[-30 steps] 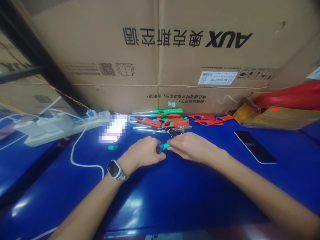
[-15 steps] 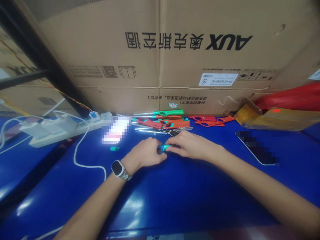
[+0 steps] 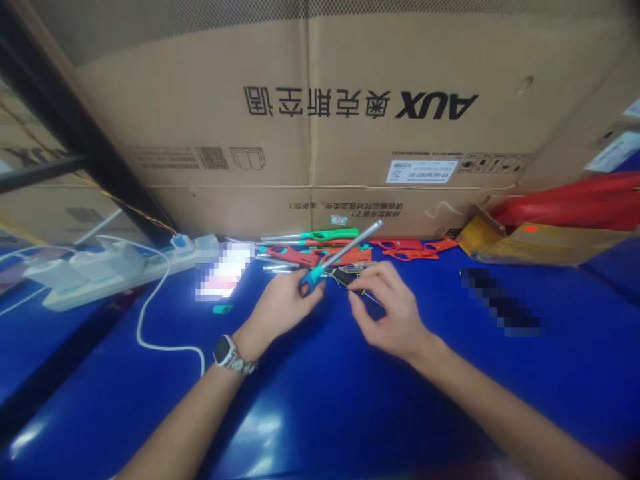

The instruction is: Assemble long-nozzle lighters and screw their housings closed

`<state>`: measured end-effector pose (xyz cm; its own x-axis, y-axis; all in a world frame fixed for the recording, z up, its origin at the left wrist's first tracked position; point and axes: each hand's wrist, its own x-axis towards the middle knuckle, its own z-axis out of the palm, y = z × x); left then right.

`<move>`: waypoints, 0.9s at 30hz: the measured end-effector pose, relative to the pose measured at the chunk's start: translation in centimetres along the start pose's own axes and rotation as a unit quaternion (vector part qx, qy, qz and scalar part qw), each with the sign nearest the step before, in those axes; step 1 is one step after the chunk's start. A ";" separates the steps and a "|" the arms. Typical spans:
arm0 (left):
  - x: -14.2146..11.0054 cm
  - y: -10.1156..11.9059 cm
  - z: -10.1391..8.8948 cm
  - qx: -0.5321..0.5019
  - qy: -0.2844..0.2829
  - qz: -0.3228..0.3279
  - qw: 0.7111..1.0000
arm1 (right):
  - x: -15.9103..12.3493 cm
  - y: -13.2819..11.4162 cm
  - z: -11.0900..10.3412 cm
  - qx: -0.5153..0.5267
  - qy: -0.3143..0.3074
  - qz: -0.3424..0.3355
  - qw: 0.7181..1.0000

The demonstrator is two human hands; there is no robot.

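Observation:
My left hand (image 3: 283, 303) is wrapped round the handle of a blue and teal long-nosed lighter (image 3: 316, 272), its metal tube slanting up to the right. My right hand (image 3: 387, 310) has its thumb and index finger at a screwdriver (image 3: 342, 275) with a black and yellow handle. The thin shaft shows between those fingers, and the handle's end is partly covered by them. Behind both hands lie several long-nosed lighters and lighter parts, among them a green one (image 3: 337, 235) and a red handle (image 3: 287, 255). Loose red shell pieces (image 3: 413, 250) are to their right.
A lit phone (image 3: 227, 267) and a small teal piece (image 3: 223, 309) lie on the left of the blue table (image 3: 320, 413). Beyond are a white power strip (image 3: 75, 293) and cable. A dark phone (image 3: 495, 300) lies at right, near a taped box (image 3: 545, 243). Large cartons (image 3: 200, 100) stand behind.
My right hand has come off the lighter and moved right, to the screwdriver. My left hand keeps the lighter, whose metal tube now points up to the right. The view has tilted slightly.

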<state>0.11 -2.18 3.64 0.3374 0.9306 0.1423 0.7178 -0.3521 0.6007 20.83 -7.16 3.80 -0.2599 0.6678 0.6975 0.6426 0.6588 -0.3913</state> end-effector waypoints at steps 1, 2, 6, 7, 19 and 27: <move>0.1 0.2 0.2 -0.047 0.010 -0.007 0.999 | -0.2 -0.1 0.6 0.045 -0.025 0.041 0.998; 0.2 0.5 0.5 -0.101 0.020 -0.012 0.995 | -0.2 -0.2 1.3 0.081 -0.047 0.091 0.991; 0.6 1.9 2.0 -0.318 0.069 -0.037 0.945 | 0.2 -0.5 3.6 0.210 -0.157 0.184 0.947; 0.7 2.1 2.5 -0.364 0.083 -0.047 0.926 | 0.3 -0.6 4.0 0.230 -0.166 0.188 0.940; 1.7 1.2 1.6 -0.544 0.136 -0.048 0.827 | -0.4 0.1 3.8 0.178 -0.131 0.212 0.952; 1.4 0.4 2.4 -0.531 0.094 -0.067 0.839 | -0.3 0.3 2.6 0.100 -0.141 0.239 0.956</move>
<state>2.30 -1.24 2.22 0.1221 0.9894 0.0786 -0.2410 -0.0473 0.9694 19.23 -6.22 1.93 -0.1731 0.9570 0.2329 0.5922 0.2901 -0.7518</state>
